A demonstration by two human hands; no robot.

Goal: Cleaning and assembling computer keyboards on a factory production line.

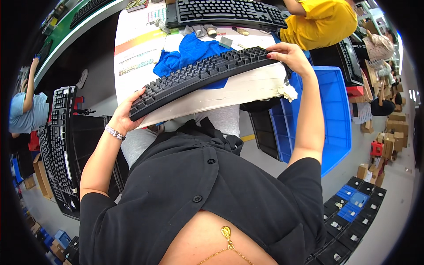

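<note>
A black computer keyboard [198, 74] is held tilted in front of me, its left end lower in the picture than its right. My left hand [127, 111] grips the left end, with fingers on the edge and a metal watch band at the wrist. My right hand [289, 56] is closed round the far right corner, thumb on the near edge. Beneath the keyboard, a blue cloth [187, 49] lies crumpled on the white worktable [137, 53]. A small grey block [225, 42] rests on the cloth's right side.
Another black keyboard [229, 13] lies at the table's far side. To the right stands a blue crate [338, 119]; at left, several keyboards [59, 150] are stacked upright. A person in yellow [322, 24] works at the far right, another in light blue [30, 112] at left.
</note>
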